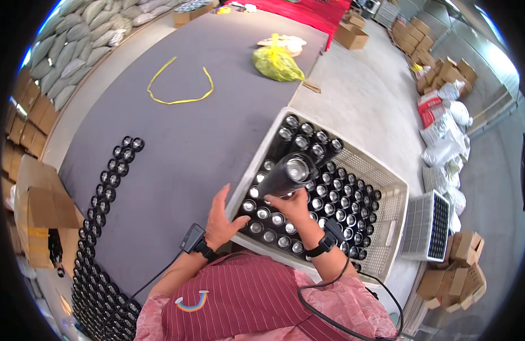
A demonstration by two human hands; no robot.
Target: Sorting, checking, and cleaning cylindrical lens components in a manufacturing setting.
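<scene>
Holding black cylinder (280,177) tilted above white crate (394,219) of similar cylinders (331,193), clamped in grip of right hand (294,206). Holding left hand (220,224) by crate's left rim, with grip apart. Farther left, on grey bench (160,170): rows of more cylinders (110,194).

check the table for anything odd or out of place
A thin, loose yellow strip lies curled on the flat grey tabletop, away from the black, shiny-ended cylinders lined up at left, so it looks stray. No spill stands out.
</scene>
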